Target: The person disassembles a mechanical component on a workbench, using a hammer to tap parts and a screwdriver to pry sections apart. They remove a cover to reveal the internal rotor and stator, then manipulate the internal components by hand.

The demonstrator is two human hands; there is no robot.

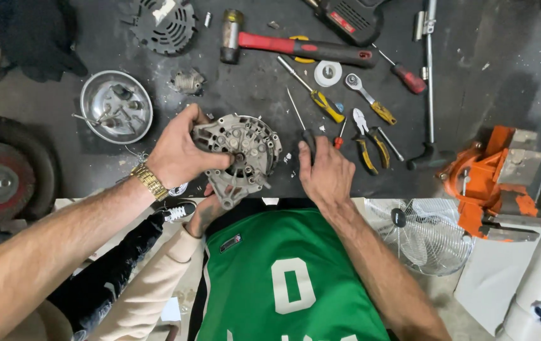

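My left hand (176, 155), with a gold watch at the wrist, grips a grey metal alternator housing (245, 155) and holds it tilted at the near edge of the dark workbench (251, 88). Another person's hand (204, 213), coming out of a beige sleeve, touches the housing from below. Just right of the housing, my right hand (326, 173) lies on the bench with its fingers closed over the black handle of a thin screwdriver (305, 129). The screwdriver's shaft points away from me.
On the bench lie a metal bowl of small parts (115, 106), a red-handled hammer (296, 45), yellow-handled screwdrivers and pliers (368, 142), a wrench, a tape roll (327, 72) and a black finned cover (164, 25). An orange vise (482, 177) and a fan (422, 230) stand right.
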